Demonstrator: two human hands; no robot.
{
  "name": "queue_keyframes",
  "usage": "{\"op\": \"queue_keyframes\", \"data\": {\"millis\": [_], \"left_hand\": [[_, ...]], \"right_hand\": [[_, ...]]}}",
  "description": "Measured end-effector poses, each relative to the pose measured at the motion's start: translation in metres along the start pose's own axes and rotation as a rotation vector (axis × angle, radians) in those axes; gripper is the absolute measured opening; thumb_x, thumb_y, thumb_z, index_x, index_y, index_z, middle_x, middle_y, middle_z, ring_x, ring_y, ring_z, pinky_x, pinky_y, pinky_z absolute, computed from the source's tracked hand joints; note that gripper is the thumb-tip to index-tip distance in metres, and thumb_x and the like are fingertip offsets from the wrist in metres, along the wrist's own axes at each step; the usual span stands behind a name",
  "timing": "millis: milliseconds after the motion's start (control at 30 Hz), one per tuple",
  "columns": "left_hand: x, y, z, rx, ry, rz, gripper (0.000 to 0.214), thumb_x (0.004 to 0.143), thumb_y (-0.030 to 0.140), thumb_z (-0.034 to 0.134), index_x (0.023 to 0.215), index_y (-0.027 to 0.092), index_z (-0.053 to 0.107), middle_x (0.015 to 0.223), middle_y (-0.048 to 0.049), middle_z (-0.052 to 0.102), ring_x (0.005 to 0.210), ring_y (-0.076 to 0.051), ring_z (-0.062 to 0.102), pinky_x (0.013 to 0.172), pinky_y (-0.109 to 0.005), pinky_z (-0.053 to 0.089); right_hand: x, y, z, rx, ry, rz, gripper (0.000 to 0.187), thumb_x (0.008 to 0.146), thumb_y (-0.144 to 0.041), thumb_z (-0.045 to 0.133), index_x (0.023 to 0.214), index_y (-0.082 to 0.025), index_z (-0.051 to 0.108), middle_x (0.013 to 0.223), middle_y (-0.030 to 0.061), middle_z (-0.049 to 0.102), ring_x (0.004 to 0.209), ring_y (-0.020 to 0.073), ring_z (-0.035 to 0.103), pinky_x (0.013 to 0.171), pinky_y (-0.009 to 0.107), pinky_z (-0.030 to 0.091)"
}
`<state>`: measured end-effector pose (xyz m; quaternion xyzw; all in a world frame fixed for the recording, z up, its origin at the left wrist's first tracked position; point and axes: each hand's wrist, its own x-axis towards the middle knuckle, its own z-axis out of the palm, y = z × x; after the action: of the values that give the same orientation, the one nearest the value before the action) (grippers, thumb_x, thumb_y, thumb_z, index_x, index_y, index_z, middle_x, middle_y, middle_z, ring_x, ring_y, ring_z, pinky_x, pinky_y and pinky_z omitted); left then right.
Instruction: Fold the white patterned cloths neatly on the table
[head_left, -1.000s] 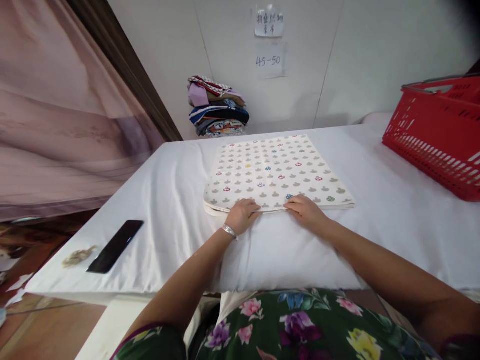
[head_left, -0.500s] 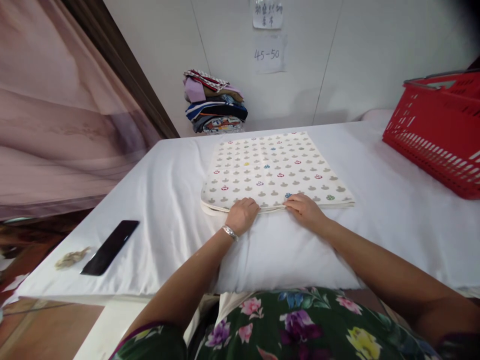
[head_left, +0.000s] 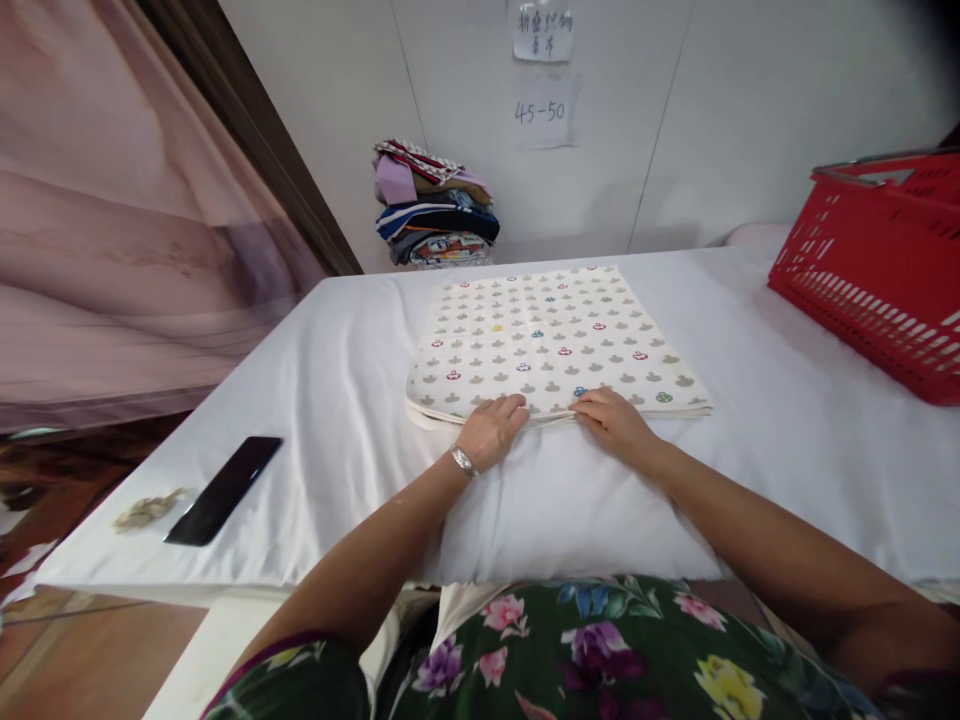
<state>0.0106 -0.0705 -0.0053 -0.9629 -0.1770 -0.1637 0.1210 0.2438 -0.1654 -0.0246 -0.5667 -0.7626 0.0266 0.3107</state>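
Observation:
A folded cream tablecloth (head_left: 517,330) with small mushroom-like prints in grey, red, blue and green lies flat on the white-covered table. Its near edge shows several layers, rounded at the left corner. My left hand (head_left: 493,430), with a silver bracelet at the wrist, has its fingers curled onto the middle of that near edge. A short way to the right, my right hand (head_left: 611,420) pinches the same edge between thumb and fingers. The undersides of the fingers are hidden from me.
A stack of folded fabrics (head_left: 435,205) stands against the wall at the back. At the right is a red plastic basket (head_left: 877,270). A dark flat phone-like slab (head_left: 223,490) and a beige bundle (head_left: 148,510) lie at the left. Pink curtain (head_left: 135,200) hangs beyond the table's left edge.
My left hand has slid slightly to the right along the near edge. The right hand keeps its pinch, and the tablecloth looks the same. The whole view has shifted a little.

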Motion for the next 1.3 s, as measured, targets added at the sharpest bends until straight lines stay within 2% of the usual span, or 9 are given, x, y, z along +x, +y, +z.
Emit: {"op": "queue_keyframes", "data": {"millis": [100, 300, 500, 667, 867, 1033, 1167, 1300], "left_hand": [[0.000, -0.002, 0.005, 0.014, 0.033, 0.042, 0.017, 0.088, 0.015, 0.040, 0.088, 0.018, 0.057, 0.107, -0.0060, 0.057, 0.087, -0.017, 0.053, 0.069, -0.030, 0.039], [0.006, -0.003, 0.008, 0.028, 0.046, 0.031, 0.017, 0.088, 0.018, 0.042, 0.081, 0.018, 0.058, 0.104, -0.0043, 0.059, 0.085, -0.017, 0.052, 0.067, -0.030, 0.038], [0.003, 0.001, 0.004, -0.020, 0.073, 0.038, 0.018, 0.088, 0.016, 0.040, 0.081, 0.016, 0.057, 0.088, -0.0042, 0.061, 0.079, -0.016, 0.052, 0.070, -0.030, 0.038], [-0.001, 0.004, 0.005, -0.023, 0.031, 0.019, 0.017, 0.086, 0.014, 0.041, 0.075, 0.016, 0.054, 0.075, -0.0036, 0.057, 0.071, -0.016, 0.051, 0.068, -0.030, 0.037], [0.002, 0.008, 0.006, -0.064, -0.008, -0.042, 0.018, 0.088, 0.016, 0.040, 0.097, 0.016, 0.055, 0.082, -0.0049, 0.059, 0.079, -0.018, 0.052, 0.070, -0.031, 0.039], [0.006, 0.010, 0.000, -0.068, -0.050, -0.124, 0.019, 0.088, 0.018, 0.038, 0.089, 0.017, 0.057, 0.083, -0.0059, 0.058, 0.080, -0.019, 0.052, 0.069, -0.032, 0.039], [0.003, 0.011, -0.003, -0.087, -0.037, -0.081, 0.020, 0.089, 0.018, 0.037, 0.091, 0.017, 0.057, 0.085, -0.0065, 0.058, 0.082, -0.019, 0.051, 0.071, -0.032, 0.039], [0.000, 0.011, -0.001, -0.096, -0.075, -0.079, 0.020, 0.090, 0.019, 0.037, 0.094, 0.017, 0.057, 0.086, -0.0062, 0.058, 0.083, -0.018, 0.052, 0.070, -0.032, 0.039]], "right_hand": [[0.001, -0.001, -0.001, -0.006, -0.006, -0.004, 0.024, 0.090, -0.022, 0.041, 0.095, -0.020, 0.064, 0.092, 0.0069, 0.061, 0.085, 0.0203, 0.053, 0.075, 0.036, 0.042], [0.001, -0.002, -0.001, -0.003, 0.003, -0.008, 0.026, 0.090, -0.024, 0.039, 0.097, -0.021, 0.064, 0.091, 0.0072, 0.061, 0.084, 0.0206, 0.053, 0.075, 0.037, 0.042], [0.000, -0.002, 0.000, -0.014, 0.010, -0.024, 0.025, 0.090, -0.023, 0.040, 0.097, -0.020, 0.064, 0.091, 0.0074, 0.061, 0.085, 0.0206, 0.053, 0.074, 0.037, 0.042], [-0.001, -0.001, 0.001, -0.025, -0.009, -0.044, 0.025, 0.090, -0.023, 0.040, 0.098, -0.021, 0.063, 0.092, 0.0074, 0.060, 0.084, 0.0207, 0.052, 0.074, 0.037, 0.042], [0.000, -0.003, -0.001, -0.039, -0.012, -0.033, 0.026, 0.090, -0.024, 0.039, 0.096, -0.021, 0.064, 0.091, 0.0074, 0.060, 0.083, 0.0199, 0.051, 0.075, 0.036, 0.041], [0.000, -0.003, -0.001, -0.033, -0.017, -0.019, 0.026, 0.091, -0.025, 0.039, 0.096, -0.022, 0.064, 0.091, 0.0069, 0.060, 0.084, 0.0199, 0.052, 0.076, 0.036, 0.041], [0.000, -0.003, -0.002, -0.025, -0.011, -0.018, 0.027, 0.091, -0.025, 0.038, 0.097, -0.022, 0.064, 0.092, 0.0071, 0.061, 0.085, 0.0204, 0.053, 0.075, 0.036, 0.041], [0.001, -0.003, -0.002, -0.025, -0.015, -0.014, 0.026, 0.090, -0.025, 0.039, 0.095, -0.022, 0.064, 0.091, 0.0070, 0.061, 0.084, 0.0199, 0.053, 0.075, 0.036, 0.041]]}}
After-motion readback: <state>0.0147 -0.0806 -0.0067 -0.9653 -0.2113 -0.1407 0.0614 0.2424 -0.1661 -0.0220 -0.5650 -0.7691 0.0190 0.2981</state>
